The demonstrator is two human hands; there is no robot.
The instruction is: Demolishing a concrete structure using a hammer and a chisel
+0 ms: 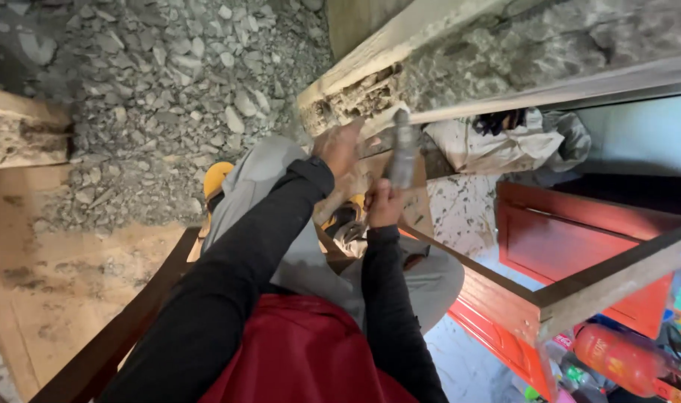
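Overhead, hammer (pixel 402 149) gripped in right hand (pixel 384 203), left hand (pixel 339 147) beside.

A grey, blurred hammer (pixel 402 153) stands upright against the broken, crumbling end of a wooden beam (pixel 355 93).

Long black sleeves (pixel 236 283), red top (pixel 303 351), grey trousers (pixel 296 254), yellow footwear (pixel 215 179).

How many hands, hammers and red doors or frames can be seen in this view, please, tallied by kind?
Hands: 2, the left hand against the broken concrete edge and the right hand on the hammer.
Hammers: 1.
Red door pieces: 2, a red panel and a red frame.
Total: 5.
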